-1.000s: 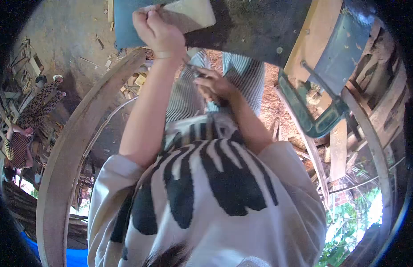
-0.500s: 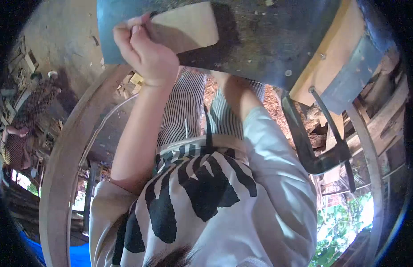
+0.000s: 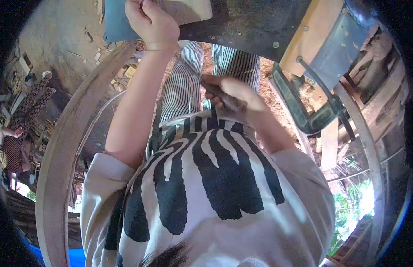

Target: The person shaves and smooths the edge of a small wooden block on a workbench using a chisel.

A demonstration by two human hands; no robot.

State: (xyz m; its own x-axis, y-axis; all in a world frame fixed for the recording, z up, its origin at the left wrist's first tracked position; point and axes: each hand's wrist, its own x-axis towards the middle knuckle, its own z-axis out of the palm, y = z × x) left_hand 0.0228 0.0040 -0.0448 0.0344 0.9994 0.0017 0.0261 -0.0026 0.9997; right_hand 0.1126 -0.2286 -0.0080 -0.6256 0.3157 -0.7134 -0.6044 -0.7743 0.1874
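The right hand has come back below the wooden block, grip closed around a dark tool. The left hand still clamps the block on the table, so cutting looks paused.

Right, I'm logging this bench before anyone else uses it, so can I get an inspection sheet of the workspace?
Surface: dark workbench top, dusty, with pale specks.
Job's things: wooden block on the bench edge; dark-handled tool, its working end hidden.
Clutter: wood offcuts on the ground; green clamp on the bench's pale plank.
Grips: left hand closed on the wooden block; right hand closed on the tool, held over the lap.
Cables: nothing seen for certain; a thin pale strip curves beside the hoop.
Surroundings: large curved wooden hoop; another person standing at far left; greenery.
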